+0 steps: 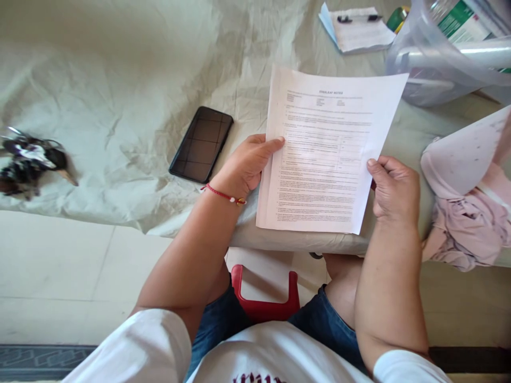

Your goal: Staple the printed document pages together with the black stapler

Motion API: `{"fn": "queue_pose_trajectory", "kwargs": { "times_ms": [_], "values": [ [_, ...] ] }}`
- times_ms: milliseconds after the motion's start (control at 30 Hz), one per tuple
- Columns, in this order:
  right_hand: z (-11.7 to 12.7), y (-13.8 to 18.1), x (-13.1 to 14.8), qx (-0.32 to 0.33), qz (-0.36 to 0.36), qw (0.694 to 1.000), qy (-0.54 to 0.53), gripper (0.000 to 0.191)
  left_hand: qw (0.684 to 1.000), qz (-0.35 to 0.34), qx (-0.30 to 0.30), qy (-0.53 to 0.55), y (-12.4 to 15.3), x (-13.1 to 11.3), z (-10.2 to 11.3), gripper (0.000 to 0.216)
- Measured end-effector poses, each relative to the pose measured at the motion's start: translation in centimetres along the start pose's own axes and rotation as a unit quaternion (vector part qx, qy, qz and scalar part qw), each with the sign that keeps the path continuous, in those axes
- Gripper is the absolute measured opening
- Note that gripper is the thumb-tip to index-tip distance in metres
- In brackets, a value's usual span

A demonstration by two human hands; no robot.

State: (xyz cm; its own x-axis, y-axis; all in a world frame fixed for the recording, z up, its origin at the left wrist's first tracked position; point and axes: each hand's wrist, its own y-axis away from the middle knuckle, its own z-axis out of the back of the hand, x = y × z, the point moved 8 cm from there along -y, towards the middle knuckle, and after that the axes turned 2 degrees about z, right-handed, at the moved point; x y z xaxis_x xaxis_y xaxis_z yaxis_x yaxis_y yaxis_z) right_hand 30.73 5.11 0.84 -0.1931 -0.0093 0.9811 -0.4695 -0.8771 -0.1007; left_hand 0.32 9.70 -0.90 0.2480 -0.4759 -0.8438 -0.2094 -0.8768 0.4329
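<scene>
White printed paper sheets (319, 170), rectangular, top page headed "Overleaf Notes": held between both hands over the near edge of the table (120, 165), which bears a wrinkled grey-green cover. Left hand (249, 165), red cord bracelet (221, 196) at wrist: grip closed on the sheets' left edge, thumb on top. Right hand (395, 183): grip closed on the right edge, thumb on top. Black rectangular smartphone (202, 143): flat, near the left hand. Pale pink patterned cloth (467, 229): crumpled, right of the right hand. White notepad (361, 34), black pen (359, 18) upon it: beyond the sheets. Translucent plastic basket (423, 80): filled, far right.
</scene>
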Motion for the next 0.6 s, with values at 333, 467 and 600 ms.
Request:
{"fn": "queue_pose_trajectory", "kwargs": {
  "times_ms": [333, 467, 600],
  "values": [
    [5.1, -2.0, 0.2, -0.197, 0.093, 0.975, -0.037, 0.010, 1.000, 0.014, 0.003, -0.005, 0.3, -0.1, -0.1, 0.032],
    [5.5, -2.2, -0.3, -0.211, 0.091, 0.968, -0.095, 0.014, 1.000, 0.011, 0.007, 0.005, 0.2, 0.1, -0.1, 0.034],
    [5.4, -2.3, -0.5, -0.207, 0.083, 0.967, -0.124, 0.009, 1.000, 0.005, 0.017, 0.002, 0.3, 0.1, -0.1, 0.041]
  ]
}}
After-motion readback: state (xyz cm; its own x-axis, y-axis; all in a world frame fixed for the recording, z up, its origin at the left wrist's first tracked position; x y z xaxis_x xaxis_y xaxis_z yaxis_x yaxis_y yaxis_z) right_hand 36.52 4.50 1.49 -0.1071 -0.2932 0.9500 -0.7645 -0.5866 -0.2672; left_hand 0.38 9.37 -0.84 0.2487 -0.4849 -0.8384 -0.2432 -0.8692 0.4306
